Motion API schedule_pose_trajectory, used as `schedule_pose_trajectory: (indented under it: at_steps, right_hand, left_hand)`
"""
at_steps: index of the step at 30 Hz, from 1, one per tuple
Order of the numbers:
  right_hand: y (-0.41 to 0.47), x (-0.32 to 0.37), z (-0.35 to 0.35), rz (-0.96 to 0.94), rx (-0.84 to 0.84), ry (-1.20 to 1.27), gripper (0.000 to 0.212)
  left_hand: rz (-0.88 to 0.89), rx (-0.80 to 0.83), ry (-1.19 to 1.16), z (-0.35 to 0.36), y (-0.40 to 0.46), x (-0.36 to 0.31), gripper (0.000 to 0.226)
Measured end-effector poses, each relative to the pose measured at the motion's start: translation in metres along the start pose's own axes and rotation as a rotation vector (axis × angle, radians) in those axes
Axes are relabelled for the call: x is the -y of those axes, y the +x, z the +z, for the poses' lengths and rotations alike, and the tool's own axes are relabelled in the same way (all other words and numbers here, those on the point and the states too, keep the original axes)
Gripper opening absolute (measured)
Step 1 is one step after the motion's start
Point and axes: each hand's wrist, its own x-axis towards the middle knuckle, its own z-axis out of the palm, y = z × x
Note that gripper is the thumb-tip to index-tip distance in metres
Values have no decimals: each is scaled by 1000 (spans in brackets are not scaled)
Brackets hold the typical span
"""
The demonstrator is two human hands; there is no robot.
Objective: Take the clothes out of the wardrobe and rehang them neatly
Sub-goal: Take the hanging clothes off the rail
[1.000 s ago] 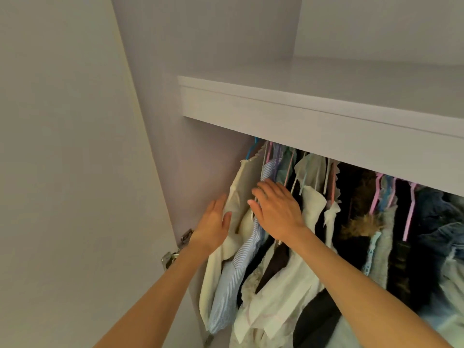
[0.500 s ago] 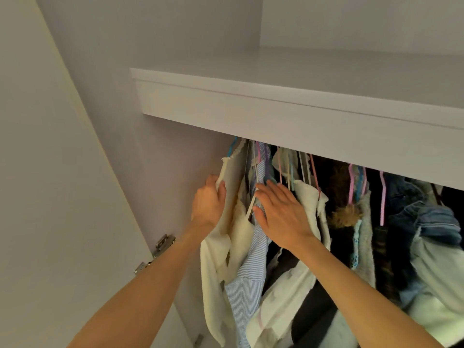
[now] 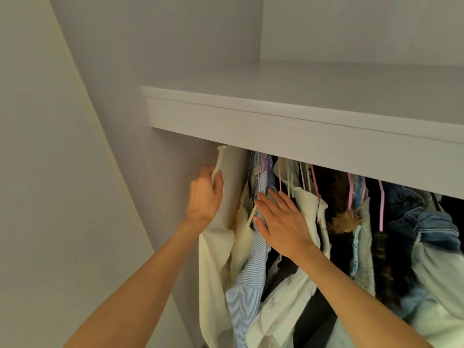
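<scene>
A packed row of clothes hangs on coloured hangers under the wardrobe shelf (image 3: 276,126). At the far left hangs a cream garment (image 3: 216,247); my left hand (image 3: 204,194) grips its upper edge, thumb in front of the fabric. Beside it hangs a blue-and-white striped shirt (image 3: 247,280). My right hand (image 3: 281,222) lies flat with straight fingers against the striped shirt and a white garment (image 3: 308,209), pressing them to the right. The rail and the hanger hooks are hidden behind the shelf's front.
The wardrobe's side wall (image 3: 163,172) stands close on the left, the open door (image 3: 50,197) beyond it. Further right hang a fur-trimmed dark piece (image 3: 344,222), pink hangers (image 3: 381,204) and denim (image 3: 421,222).
My left hand has risen along the cream garment and closed on its top edge. My right hand stays flat on the clothes beside it. The view has tilted upward.
</scene>
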Motion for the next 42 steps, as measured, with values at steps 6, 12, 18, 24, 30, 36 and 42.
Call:
schedule_pose_trajectory:
  at_steps: [6, 12, 18, 24, 30, 36, 42]
  right_hand:
    - [1, 6, 0, -17, -35, 16, 50]
    - [0, 9, -4, -22, -69, 32, 50]
    - [-4, 23, -11, 18, -108, 125, 48]
    - [-5, 31, -20, 50, -88, 275, 55]
    - [-6, 33, -28, -56, 8, 403, 72]
    - [-3, 27, -19, -121, -13, 201, 64]
    - [-12, 47, -14, -39, 5, 245, 63]
  left_hand:
    - [-49, -13, -4, -9, -49, 12, 22]
    - [-54, -62, 49, -31, -55, 15, 24]
    - [-90, -24, 49, -35, -79, 22, 17]
    - [-125, -17, 4, -45, -101, 28, 8]
    - [-122, -6, 16, -55, -116, 31, 9]
    - [-150, -17, 55, -66, -138, 47, 12]
    - [-129, 13, 41, -76, -146, 56, 9]
